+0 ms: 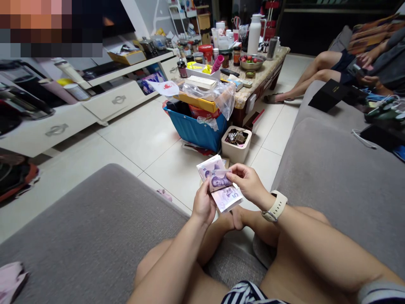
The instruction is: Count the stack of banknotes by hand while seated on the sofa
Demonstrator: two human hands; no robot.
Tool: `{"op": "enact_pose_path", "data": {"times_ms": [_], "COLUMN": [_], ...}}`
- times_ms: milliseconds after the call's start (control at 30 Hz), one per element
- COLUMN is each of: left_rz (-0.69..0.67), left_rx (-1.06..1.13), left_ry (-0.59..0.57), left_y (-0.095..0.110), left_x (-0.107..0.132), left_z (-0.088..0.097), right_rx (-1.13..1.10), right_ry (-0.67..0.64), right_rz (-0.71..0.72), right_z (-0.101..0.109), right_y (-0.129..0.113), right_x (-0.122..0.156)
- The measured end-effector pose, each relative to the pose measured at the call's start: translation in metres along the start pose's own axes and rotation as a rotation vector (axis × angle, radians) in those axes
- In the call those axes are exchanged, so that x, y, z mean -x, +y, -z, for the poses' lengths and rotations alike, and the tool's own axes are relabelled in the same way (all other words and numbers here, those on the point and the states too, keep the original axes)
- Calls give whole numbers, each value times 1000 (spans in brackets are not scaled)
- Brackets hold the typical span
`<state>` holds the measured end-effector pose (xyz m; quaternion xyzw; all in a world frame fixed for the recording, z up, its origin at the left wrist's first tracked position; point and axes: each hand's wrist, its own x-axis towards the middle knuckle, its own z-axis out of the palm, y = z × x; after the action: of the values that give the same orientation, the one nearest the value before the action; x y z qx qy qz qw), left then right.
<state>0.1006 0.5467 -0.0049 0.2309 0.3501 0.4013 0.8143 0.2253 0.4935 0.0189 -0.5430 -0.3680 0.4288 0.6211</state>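
A stack of purple banknotes (228, 199) marked with a 5 is held in front of me, above my crossed legs. My left hand (204, 204) is closed around the stack's left side, its thumb on top. Between the thumb and fingers of my right hand (245, 181) is the edge of the upper banknote (220, 180), which is folded back over the others. A pale watch strap (276, 206) circles my right wrist. How many banknotes lie in the stack is hidden.
Grey sofa sections (91, 228) lie on both sides of me. Ahead stand a blue bin (196, 128), a beige waste bin (236, 150) and a crowded coffee table (268, 76). At the right, another person (335, 67) sits holding something. A black box (327, 95) rests on the sofa.
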Motion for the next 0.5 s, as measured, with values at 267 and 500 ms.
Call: {"op": "enact_pose_path", "data": {"times_ms": [267,500], "left_rz": [10,-7], "left_rx": [9,0], "left_ry": [-17,-3], "left_y": [1,-1], "left_x": [0,-2], "left_z": [-1,2], "right_rx": [67,45], "right_ry": [15,5], "right_rz": [33,27], "right_z": [0,0], "right_y": [-4,-4], "right_x": [0,1]}}
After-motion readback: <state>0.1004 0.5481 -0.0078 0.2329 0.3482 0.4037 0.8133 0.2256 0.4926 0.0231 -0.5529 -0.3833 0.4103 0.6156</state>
